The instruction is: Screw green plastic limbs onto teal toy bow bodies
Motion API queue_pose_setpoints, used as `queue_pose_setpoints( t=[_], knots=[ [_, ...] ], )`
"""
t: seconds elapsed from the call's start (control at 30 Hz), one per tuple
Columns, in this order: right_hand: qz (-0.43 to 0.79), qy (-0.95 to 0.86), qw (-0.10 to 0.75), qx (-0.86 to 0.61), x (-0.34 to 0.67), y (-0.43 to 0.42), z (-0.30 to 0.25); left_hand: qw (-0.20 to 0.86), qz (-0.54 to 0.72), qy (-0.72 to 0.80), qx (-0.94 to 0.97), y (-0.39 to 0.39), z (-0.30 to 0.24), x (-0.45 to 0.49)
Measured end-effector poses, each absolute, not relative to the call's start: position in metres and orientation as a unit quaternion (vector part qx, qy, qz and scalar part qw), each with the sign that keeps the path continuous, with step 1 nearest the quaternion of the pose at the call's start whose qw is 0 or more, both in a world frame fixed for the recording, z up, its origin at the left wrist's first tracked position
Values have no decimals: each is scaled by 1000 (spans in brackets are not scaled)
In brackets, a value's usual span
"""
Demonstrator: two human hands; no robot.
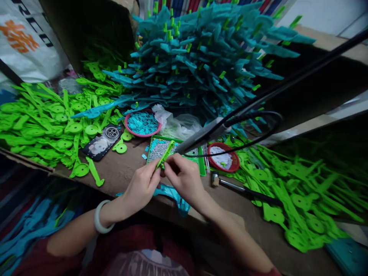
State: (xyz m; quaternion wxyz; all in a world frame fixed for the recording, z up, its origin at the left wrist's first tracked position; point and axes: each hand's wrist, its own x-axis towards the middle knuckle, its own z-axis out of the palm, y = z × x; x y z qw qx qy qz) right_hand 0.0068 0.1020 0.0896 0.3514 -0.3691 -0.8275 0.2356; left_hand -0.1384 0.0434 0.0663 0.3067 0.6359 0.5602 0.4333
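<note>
My left hand (143,186) and my right hand (184,177) meet at the front of the brown table (123,172). Together they pinch the near end of a thin bright green plastic piece (166,154) that slants up and away. A teal plastic part (172,194) lies under my hands at the table's edge. Just beyond the fingers sits a green tray (201,163) holding small silvery bits. A white bangle (100,218) is on my left wrist.
A tall heap of teal parts (201,57) fills the back. Green parts lie piled at left (43,122) and right (304,191). A pink bowl of teal chips (142,123), a phone (102,142), a red bowl (223,157), a hanging tool with black cable (207,132) and a hammer (244,188) surround the tray.
</note>
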Motion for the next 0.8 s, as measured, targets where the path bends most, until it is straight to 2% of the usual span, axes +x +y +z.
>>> queue_pose_setpoints(
  t=[0.1, 0.3, 0.37, 0.53, 0.8],
  knots=[
    [329, -768, 368, -408, 4, 98, 86, 196, 460, 554, 665, 45, 58, -134],
    [198, -803, 444, -345, 8, 90, 70, 105, 459, 539, 699, 42, 43, -130],
    [225, -800, 441, -339, 12, 90, 65, 137, 454, 545, 691, 40, 42, -130],
    [283, -805, 412, -320, 23, 89, 56, 302, 427, 572, 632, 35, 42, -126],
    [357, -774, 388, -351, 35, 82, 50, 337, 404, 567, 634, 24, 44, -122]
  ],
)
